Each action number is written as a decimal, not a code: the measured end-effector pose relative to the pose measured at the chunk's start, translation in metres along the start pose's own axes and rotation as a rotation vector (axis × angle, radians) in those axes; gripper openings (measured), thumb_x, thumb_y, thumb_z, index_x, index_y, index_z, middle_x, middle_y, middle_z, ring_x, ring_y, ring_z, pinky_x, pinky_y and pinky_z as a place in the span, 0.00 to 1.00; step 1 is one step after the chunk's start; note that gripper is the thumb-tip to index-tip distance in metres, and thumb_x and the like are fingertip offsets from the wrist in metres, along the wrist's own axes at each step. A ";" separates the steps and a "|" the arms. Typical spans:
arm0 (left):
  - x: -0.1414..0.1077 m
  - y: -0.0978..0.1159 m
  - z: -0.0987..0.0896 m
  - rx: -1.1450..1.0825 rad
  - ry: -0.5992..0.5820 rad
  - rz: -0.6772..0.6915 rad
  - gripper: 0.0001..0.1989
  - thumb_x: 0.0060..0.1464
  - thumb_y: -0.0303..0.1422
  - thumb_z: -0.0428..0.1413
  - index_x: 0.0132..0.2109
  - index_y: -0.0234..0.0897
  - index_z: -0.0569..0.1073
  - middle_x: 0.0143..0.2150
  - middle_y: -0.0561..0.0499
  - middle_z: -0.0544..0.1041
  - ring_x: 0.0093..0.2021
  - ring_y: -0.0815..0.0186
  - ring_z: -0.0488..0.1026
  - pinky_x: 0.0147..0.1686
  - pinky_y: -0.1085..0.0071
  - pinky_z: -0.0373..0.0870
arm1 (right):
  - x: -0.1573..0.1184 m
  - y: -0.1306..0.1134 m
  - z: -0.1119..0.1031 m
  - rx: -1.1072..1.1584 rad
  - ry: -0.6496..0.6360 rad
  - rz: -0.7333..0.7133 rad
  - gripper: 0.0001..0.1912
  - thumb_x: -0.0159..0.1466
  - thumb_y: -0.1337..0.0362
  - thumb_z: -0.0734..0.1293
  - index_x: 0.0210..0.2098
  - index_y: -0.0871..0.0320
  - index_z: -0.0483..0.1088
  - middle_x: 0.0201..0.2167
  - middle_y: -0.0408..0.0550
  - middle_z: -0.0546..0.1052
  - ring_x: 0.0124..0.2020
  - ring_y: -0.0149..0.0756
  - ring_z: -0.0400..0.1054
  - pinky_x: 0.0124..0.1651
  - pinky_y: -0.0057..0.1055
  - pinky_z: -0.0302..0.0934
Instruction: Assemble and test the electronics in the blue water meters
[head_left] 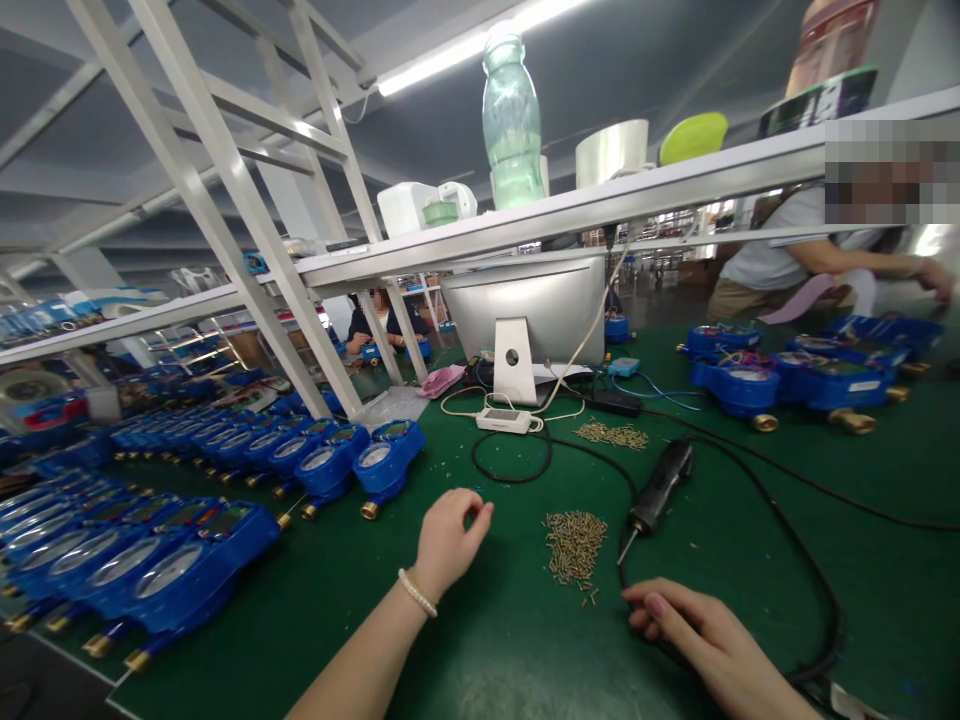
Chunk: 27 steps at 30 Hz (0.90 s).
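Note:
My left hand (452, 540), with a beaded bracelet (417, 592) at the wrist, is over the green mat with its fingers curled in toward the thumb. Its fingertips are turned away, so any contents are hidden. To the lower right, my right hand (686, 625) has its thumb pressed against bent fingers; I cannot make out anything between them. Between the hands lies a pile of small brass-coloured screws (575, 548). A black electric screwdriver (664, 485) rests on the mat just beyond my right hand, its bit pointing toward the hand. Its black cable (814, 570) loops around on the right.
Rows of blue meters (187, 580) with brass fittings fill the left side; more blue meters (810, 370) stand at the back right. A second screw pile (611, 434) lies behind. Beyond are a monitor (525, 310), a white adapter (502, 420) and a shelf (465, 240). A person (795, 250) works across.

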<state>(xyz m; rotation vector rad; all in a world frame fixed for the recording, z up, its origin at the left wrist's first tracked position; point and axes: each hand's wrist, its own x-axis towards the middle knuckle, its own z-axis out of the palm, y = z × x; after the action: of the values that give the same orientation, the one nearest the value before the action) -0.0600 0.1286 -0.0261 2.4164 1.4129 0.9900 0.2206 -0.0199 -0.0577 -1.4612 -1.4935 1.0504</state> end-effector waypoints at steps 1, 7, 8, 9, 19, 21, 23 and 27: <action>-0.004 0.009 0.008 -0.029 -0.035 0.016 0.14 0.57 0.40 0.50 0.27 0.40 0.69 0.26 0.51 0.70 0.30 0.64 0.67 0.33 0.70 0.61 | 0.000 0.000 0.000 0.001 0.007 -0.001 0.27 0.65 0.45 0.55 0.45 0.59 0.72 0.34 0.51 0.77 0.36 0.40 0.70 0.42 0.34 0.63; -0.015 0.016 0.044 -0.186 -0.173 -0.089 0.18 0.55 0.40 0.51 0.20 0.39 0.60 0.19 0.55 0.61 0.22 0.68 0.59 0.26 0.72 0.53 | 0.001 -0.005 0.001 -0.017 -0.005 0.000 0.26 0.65 0.46 0.55 0.44 0.60 0.72 0.33 0.51 0.77 0.35 0.40 0.70 0.41 0.35 0.63; -0.015 0.013 0.048 -0.211 -0.197 -0.126 0.19 0.54 0.41 0.50 0.20 0.39 0.59 0.19 0.56 0.60 0.22 0.69 0.58 0.25 0.72 0.53 | 0.001 -0.006 0.001 -0.019 -0.003 0.001 0.26 0.66 0.46 0.55 0.44 0.60 0.72 0.33 0.51 0.77 0.35 0.40 0.70 0.41 0.35 0.63; -0.014 0.010 0.051 -0.234 -0.220 -0.160 0.19 0.54 0.42 0.50 0.20 0.39 0.58 0.18 0.57 0.58 0.21 0.69 0.57 0.24 0.72 0.52 | 0.001 -0.008 0.001 -0.019 0.004 0.001 0.26 0.66 0.46 0.55 0.43 0.60 0.73 0.32 0.51 0.77 0.35 0.40 0.70 0.41 0.35 0.63; -0.010 0.002 0.052 -0.317 -0.395 -0.287 0.23 0.50 0.54 0.46 0.23 0.40 0.57 0.20 0.58 0.57 0.23 0.67 0.56 0.25 0.72 0.52 | 0.000 -0.007 0.008 -0.029 0.084 -0.048 0.24 0.66 0.48 0.56 0.37 0.61 0.74 0.29 0.49 0.76 0.31 0.35 0.69 0.36 0.30 0.61; -0.010 -0.001 0.053 -0.311 -0.423 -0.290 0.24 0.50 0.55 0.46 0.23 0.40 0.57 0.20 0.57 0.58 0.23 0.67 0.57 0.26 0.72 0.52 | -0.001 -0.005 0.008 -0.043 0.099 -0.045 0.23 0.66 0.49 0.57 0.37 0.61 0.74 0.29 0.49 0.77 0.31 0.34 0.69 0.36 0.29 0.61; -0.010 -0.002 0.055 -0.301 -0.443 -0.291 0.24 0.50 0.56 0.45 0.23 0.40 0.58 0.21 0.57 0.58 0.24 0.66 0.58 0.26 0.72 0.52 | -0.002 -0.004 0.009 -0.055 0.111 -0.045 0.23 0.66 0.50 0.57 0.36 0.61 0.75 0.28 0.49 0.77 0.31 0.34 0.69 0.36 0.28 0.61; -0.011 -0.003 0.055 -0.280 -0.475 -0.288 0.24 0.51 0.57 0.44 0.24 0.40 0.59 0.22 0.56 0.61 0.25 0.65 0.59 0.27 0.72 0.52 | -0.003 -0.004 0.010 -0.080 0.120 -0.046 0.19 0.65 0.53 0.59 0.36 0.61 0.75 0.29 0.48 0.78 0.31 0.34 0.70 0.35 0.27 0.61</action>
<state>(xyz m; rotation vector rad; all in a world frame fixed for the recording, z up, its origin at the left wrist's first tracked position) -0.0319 0.1302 -0.0744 1.9948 1.2948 0.4656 0.2096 -0.0233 -0.0577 -1.5111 -1.4907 0.8687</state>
